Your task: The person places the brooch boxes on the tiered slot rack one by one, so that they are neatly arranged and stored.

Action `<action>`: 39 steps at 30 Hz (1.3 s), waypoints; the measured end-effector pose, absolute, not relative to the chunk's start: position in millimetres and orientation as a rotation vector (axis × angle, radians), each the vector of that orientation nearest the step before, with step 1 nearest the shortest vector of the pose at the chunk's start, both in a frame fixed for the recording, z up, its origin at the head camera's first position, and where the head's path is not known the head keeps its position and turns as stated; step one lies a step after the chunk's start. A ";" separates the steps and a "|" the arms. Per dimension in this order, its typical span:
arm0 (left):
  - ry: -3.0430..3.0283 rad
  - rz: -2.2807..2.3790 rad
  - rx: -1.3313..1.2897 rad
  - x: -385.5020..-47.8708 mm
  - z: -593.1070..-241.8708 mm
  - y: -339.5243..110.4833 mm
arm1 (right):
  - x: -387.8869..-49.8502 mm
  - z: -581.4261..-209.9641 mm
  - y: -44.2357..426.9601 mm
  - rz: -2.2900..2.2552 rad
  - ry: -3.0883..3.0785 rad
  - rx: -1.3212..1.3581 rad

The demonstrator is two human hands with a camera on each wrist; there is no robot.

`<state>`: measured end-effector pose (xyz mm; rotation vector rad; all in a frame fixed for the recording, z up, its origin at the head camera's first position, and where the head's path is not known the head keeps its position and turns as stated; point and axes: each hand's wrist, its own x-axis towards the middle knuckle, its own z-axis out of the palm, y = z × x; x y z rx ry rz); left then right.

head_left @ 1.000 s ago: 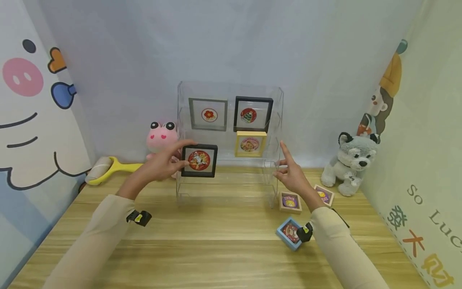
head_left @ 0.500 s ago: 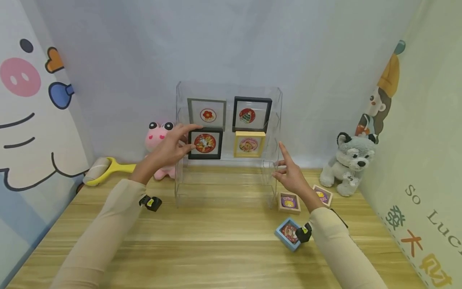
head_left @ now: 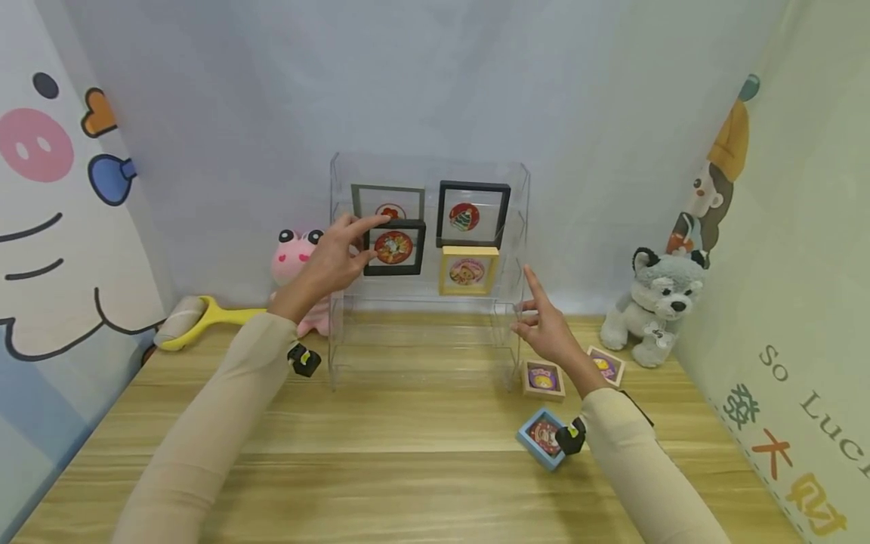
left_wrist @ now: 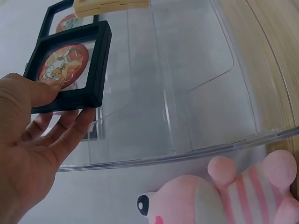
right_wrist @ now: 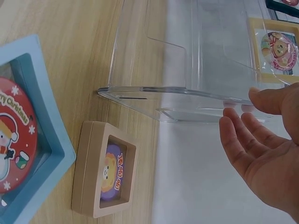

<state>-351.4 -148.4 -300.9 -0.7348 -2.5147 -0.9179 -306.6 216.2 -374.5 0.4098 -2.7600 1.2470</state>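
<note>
A black square photo frame (head_left: pixel 394 248) with a round red badge in it is pinched between the thumb and fingers of my left hand (head_left: pixel 340 257). It is held upright in front of the clear acrylic rack (head_left: pixel 421 359), covering the lower part of a grey frame (head_left: pixel 422 198). A second black frame (head_left: pixel 473 214), with a Christmas-tree badge, stands at the rack's upper right. Below it is a yellow frame (head_left: pixel 469 270). At the rack's right side is my right hand (head_left: pixel 549 329), its index finger extended; in the right wrist view, its fingertips (right_wrist: pixel 228 123) are at the side panel.
A blue frame (head_left: pixel 542 438) and two wooden frames (head_left: pixel 544 380) lie on the table (head_left: pixel 381 483) at the right. Behind them sits a grey plush dog (head_left: pixel 662 302). A pink plush toy (head_left: pixel 291 257) and a yellow-handled lint roller (head_left: pixel 204 321) are left of the rack.
My left hand has carried the black frame up and slightly right, from the rack's left middle to in front of the grey frame. My right hand has stayed at the rack's side.
</note>
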 end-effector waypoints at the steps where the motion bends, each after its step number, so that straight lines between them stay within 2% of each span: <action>1: -2.522 -0.913 -0.726 -352.7 -301.6 -148.1 | -306.3 -374.5 216.1 1.250 -2.760 0.409; 16: -2.580 -0.825 -0.662 -363.6 -316.4 -143.7 | -307.2 -373.4 217.8 1.235 -2.754 0.419; 27: -2.686 -0.764 -0.563 -362.3 -312.6 -141.1 | -307.3 -374.9 217.3 1.253 -2.766 0.401; 39: -2.697 -0.783 -0.574 -360.1 -307.8 -147.6 | -306.8 -375.2 217.3 1.255 -2.757 0.433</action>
